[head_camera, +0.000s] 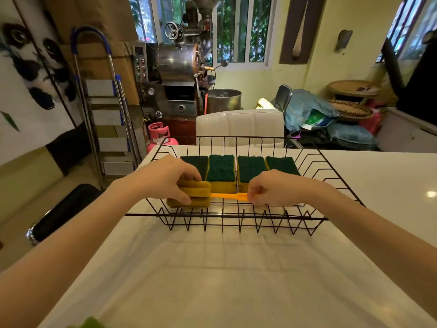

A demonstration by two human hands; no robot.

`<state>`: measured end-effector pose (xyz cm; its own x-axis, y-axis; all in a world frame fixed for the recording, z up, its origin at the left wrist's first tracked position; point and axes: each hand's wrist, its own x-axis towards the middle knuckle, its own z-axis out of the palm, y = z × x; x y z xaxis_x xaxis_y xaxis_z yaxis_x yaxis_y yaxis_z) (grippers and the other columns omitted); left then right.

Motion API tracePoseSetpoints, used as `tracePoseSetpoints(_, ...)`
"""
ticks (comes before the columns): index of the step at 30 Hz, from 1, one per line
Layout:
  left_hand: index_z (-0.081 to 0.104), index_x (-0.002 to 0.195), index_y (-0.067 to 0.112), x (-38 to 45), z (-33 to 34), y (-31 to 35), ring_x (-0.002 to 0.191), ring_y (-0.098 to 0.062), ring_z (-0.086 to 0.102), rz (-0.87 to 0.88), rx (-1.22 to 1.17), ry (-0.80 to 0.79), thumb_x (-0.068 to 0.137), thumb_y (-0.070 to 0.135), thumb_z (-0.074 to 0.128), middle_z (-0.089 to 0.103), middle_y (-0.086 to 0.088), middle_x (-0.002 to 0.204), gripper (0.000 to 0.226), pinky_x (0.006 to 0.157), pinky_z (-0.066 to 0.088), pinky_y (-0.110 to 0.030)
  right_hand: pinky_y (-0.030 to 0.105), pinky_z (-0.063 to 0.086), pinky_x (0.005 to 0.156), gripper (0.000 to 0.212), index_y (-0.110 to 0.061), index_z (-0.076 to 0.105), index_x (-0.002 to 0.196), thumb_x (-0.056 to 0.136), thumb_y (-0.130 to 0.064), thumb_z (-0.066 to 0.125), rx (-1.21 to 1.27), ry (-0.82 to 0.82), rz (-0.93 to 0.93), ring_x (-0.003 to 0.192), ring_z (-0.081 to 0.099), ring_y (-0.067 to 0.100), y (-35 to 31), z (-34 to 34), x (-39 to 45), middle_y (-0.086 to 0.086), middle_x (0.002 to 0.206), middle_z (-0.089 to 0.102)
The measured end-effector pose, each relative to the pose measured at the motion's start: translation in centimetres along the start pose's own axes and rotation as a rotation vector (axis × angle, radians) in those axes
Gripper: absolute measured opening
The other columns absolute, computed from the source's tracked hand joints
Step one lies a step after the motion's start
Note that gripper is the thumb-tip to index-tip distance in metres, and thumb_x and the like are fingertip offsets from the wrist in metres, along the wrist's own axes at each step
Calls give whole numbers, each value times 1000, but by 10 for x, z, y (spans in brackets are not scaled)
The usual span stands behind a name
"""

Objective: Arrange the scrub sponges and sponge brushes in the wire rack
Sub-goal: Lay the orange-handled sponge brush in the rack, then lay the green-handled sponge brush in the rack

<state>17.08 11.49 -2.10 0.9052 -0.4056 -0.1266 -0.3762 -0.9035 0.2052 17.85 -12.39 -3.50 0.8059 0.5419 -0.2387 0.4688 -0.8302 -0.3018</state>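
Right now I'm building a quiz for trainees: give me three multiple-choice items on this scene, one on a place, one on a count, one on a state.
1. Where does the sponge brush lie?
A. Inside the wire rack, in front of the sponges
B. On the floor
C. Behind the rack

2. How many scrub sponges show green tops?
A. Two
B. Four
C. Six

3. What is the right hand doing?
A. Resting flat
B. Pinching the orange handle
C. Lifting a sponge

Answers: 1 A, it lies within the wires; 2 B, four in a row; 3 B, fingers close on the handle while the left hand grips the foam head.

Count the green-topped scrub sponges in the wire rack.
4, in one row along the back of the wire rack: far left, partly behind the left hand, then and far right.
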Motion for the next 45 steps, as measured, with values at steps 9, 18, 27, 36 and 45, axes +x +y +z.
tracePoseSetpoints(9, 48, 122, 28, 6, 7, -1, 96, -11, 50, -31, 145, 6, 77, 28, 66, 59, 1, 119, 48, 85, 46, -27, 24, 31, 84, 30, -20, 54, 120, 92, -23, 46, -19, -138, 32, 100, 42, 12, -7, 3, -2, -2, 111, 49)
tracePoseSetpoints(18, 43, 126, 26, -2, 9, -1, 97, -13, 49, -43, 58, -1, 80, 33, 62, 56, -2, 121, 51, 80, 41, -25, 26, 34, 87, 34, -22, 50, 124, 91, -27, 47, 16, -100, 3, 107, 46, 15, -12, -2, -9, 2, 124, 53)
tracePoseSetpoints(27, 43, 128, 29, -61, -1, 6, 115, -5, 43, 36, -117, 378, 80, 33, 60, 50, 7, 130, 51, 95, 35, -24, 28, 41, 101, 49, -27, 36, 133, 88, -24, 54, 253, 234, -129, 122, 46, 12, -49, -7, -38, -1, 135, 49)
tracePoseSetpoints(36, 18, 130, 56, -143, 23, 13, 125, 15, 27, 104, -321, 210, 59, 70, 56, 26, 38, 135, 82, 94, 30, -13, 27, 37, 105, 79, -42, 16, 139, 76, -47, 64, 346, 209, -335, 125, 35, -3, -123, 59, -84, -18, 145, 32)
tracePoseSetpoints(45, 16, 118, 70, -200, 61, 8, 125, 21, 15, 49, -397, -137, 46, 71, 67, 18, 46, 132, 88, 101, 18, -10, 15, 35, 81, 83, -41, 23, 134, 65, -62, 66, 25, -139, -336, 86, 39, -11, -136, 91, -110, -20, 125, 41)
